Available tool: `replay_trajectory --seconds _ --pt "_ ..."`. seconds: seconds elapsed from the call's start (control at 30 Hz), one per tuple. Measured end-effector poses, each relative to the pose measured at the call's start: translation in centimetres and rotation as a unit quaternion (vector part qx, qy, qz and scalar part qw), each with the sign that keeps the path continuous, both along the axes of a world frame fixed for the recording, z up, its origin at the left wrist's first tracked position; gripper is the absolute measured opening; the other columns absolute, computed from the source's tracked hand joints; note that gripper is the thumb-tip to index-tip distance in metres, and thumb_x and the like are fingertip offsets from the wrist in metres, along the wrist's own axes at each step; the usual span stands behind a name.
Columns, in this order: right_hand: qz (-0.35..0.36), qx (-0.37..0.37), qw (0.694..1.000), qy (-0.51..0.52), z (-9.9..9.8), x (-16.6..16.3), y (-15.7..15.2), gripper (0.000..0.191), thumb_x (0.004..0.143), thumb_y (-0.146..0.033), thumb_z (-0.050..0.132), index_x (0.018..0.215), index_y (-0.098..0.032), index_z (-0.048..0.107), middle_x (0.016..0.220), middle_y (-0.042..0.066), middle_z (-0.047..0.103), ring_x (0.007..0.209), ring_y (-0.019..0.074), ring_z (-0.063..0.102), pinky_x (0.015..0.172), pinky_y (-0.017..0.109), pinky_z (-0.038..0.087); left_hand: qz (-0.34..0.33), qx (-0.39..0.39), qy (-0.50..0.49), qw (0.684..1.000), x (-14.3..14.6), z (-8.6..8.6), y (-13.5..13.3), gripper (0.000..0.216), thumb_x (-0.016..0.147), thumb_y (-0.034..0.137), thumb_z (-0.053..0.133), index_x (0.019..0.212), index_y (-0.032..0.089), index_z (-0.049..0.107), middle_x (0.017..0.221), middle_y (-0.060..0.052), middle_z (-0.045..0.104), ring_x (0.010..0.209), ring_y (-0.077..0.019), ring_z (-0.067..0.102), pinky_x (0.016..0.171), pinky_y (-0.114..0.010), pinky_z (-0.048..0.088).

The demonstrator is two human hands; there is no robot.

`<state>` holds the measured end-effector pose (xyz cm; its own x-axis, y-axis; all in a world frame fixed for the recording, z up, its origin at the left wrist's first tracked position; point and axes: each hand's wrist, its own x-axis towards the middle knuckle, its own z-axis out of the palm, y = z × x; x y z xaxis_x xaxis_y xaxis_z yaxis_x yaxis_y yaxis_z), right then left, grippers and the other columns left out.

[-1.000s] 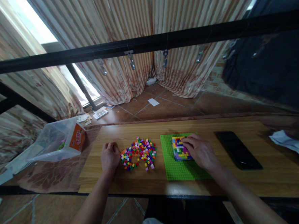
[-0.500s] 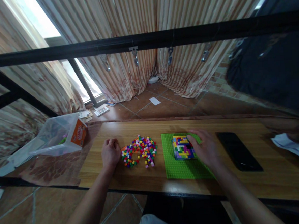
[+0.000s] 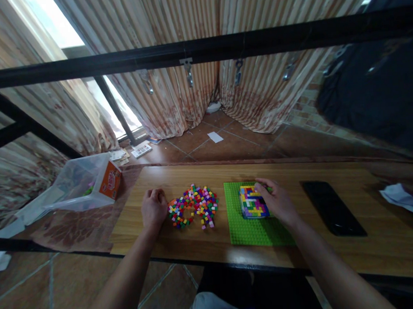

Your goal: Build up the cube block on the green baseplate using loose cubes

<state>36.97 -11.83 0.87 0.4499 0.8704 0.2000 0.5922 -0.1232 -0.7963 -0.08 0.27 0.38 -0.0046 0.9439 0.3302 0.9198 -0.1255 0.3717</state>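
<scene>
Brick seating appears underway: my right hand curls at the brick block on the green baseplate; careful alignment is needed. My left hand curls beside loose bricks. I cannot tell either grip.

The right hand is at the block on the green plate; the left hand, curled, is beside loose cubes. A phone lies rightward.

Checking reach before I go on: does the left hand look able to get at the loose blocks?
Probably yes: the left hand is right beside the loose blocks, which lie uncovered on the table, and nothing visible stands between.
</scene>
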Motion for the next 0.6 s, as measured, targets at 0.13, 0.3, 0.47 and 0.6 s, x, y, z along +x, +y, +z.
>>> replay_trajectory --seconds 0.13,0.3,0.47,0.6 --pt "-0.011 0.002 0.999 0.035 0.4 -0.1 -0.1 0.048 0.086 -0.057 0.053 0.11 -0.019 0.069 0.108 0.011 0.071 0.098 0.0233 0.065 0.087 0.04 0.05 0.004 -0.002 0.001 1.0 0.0 0.0 0.0 0.023 0.087 0.02 0.049 0.098 0.019 0.07 0.102 -0.01 0.064 0.09 -0.0229 0.063 0.077 -0.032 0.049" --pt "-0.005 0.044 0.999 -0.011 0.9 -0.6 -1.6 0.04 0.087 -0.053 0.056 0.108 -0.022 0.071 0.114 0.009 0.067 0.106 0.024 0.062 0.097 0.045 0.046 0.006 -0.002 -0.002 1.0 0.1 0.0 -0.1 0.024 0.089 0.021 0.047 0.097 0.019 0.07 0.099 -0.009 0.064 0.09 -0.0223 0.063 0.077 -0.031 0.049" --pt "0.029 0.076 0.992 -0.092 0.8 -1.1 -2.8 0.032 0.088 -0.05 0.057 0.098 -0.025 0.074 0.12 0.009 0.063 0.113 0.0255 0.058 0.101 0.047 0.043 0.001 0.004 -0.002 1.0 0.0 -0.1 0.0 0.024 0.088 0.021 0.047 0.098 0.018 0.069 0.1 -0.01 0.064 0.091 -0.0227 0.063 0.078 -0.032 0.049" --pt "0.034 0.082 0.988 -0.125 0.4 -1.1 -2.8 0.029 0.089 -0.047 0.056 0.094 -0.026 0.074 0.118 0.008 0.063 0.113 0.0263 0.056 0.101 0.049 0.043 -0.002 0.004 -0.006 1.0 0.0 -0.2 0.0 0.025 0.087 0.019 0.048 0.099 0.019 0.069 0.101 -0.01 0.064 0.091 -0.0229 0.063 0.079 -0.032 0.05"
